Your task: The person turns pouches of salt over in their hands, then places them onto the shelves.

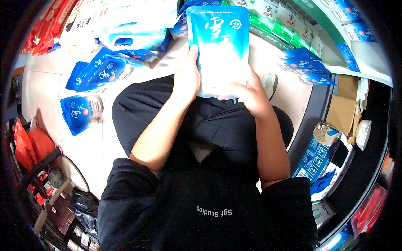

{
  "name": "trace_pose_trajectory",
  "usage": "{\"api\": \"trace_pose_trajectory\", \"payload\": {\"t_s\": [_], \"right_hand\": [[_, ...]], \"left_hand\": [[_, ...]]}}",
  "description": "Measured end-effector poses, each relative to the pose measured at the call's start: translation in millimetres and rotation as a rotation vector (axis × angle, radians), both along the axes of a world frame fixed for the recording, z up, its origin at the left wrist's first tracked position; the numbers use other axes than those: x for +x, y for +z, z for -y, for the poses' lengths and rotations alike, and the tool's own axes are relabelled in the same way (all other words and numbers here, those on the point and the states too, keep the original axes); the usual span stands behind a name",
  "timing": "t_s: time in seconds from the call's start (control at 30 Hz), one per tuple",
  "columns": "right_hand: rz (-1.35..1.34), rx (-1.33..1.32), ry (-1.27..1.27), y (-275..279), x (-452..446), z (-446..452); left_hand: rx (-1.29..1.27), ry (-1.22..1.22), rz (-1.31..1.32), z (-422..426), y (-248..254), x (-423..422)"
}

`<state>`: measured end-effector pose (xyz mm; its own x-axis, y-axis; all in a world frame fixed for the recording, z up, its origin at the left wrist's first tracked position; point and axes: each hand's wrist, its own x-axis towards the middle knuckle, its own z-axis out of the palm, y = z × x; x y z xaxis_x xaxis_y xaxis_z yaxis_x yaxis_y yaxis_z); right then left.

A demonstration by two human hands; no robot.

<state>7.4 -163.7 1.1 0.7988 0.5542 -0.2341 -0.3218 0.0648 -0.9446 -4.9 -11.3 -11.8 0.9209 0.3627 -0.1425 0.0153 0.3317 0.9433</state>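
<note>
A blue-and-white bag of salt (222, 54) with large printed characters is held upright in front of me, above my crossed legs. My left hand (189, 75) grips its left edge, the thumb lying on the front. On the lower right edge, my right hand (252, 94) is closed with its thumb on the front face. The fingers behind the bag are mostly hidden. To the left on the floor lie more blue salt bags (104, 73), overlapping one another. Nearer to me, a small stack of the same bags (79, 112) sits apart.
Green-and-white bags (289, 25) fill a shelf box at the back right. Several blue bags (305, 65) lie on the floor before it. A printed carton (320, 157) stands on the low right shelf. Large white-and-blue packs (134, 25) stand behind; a chair (73, 171) is at left.
</note>
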Motion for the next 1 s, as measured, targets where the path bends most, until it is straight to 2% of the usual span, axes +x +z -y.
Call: {"api": "trace_pose_trajectory", "payload": {"t_s": [0.13,0.27,0.33,0.43,0.73,0.87,1.0], "right_hand": [[-0.096,0.072,-0.127,-0.3,-1.8,-4.4],[-0.129,0.043,-0.088,3.7,1.9,-2.0],[-0.076,-0.030,-0.168,5.2,2.3,-2.8],[0.033,-0.079,-0.265,-9.7,4.7,-3.6],[-0.152,-0.011,-0.248,11.7,2.5,-4.4],[-0.153,-0.007,-0.241,1.7,3.8,-2.3],[-0.035,-0.069,-0.275,-4.8,3.9,-2.8]], "left_hand": [[-0.013,0.019,0.012,-1.0,-5.2,2.3],[-0.035,0.037,-0.005,-0.8,-2.8,2.4],[-0.041,-0.048,0.010,-2.9,1.3,0.1],[-0.006,-0.036,-0.001,-2.8,1.0,-0.5],[-0.104,-0.018,0.064,0.3,6.0,-0.5],[-0.088,-0.031,0.066,-1.0,3.2,-0.8],[-0.132,-0.046,0.093,-2.4,-1.2,-2.0]]}}
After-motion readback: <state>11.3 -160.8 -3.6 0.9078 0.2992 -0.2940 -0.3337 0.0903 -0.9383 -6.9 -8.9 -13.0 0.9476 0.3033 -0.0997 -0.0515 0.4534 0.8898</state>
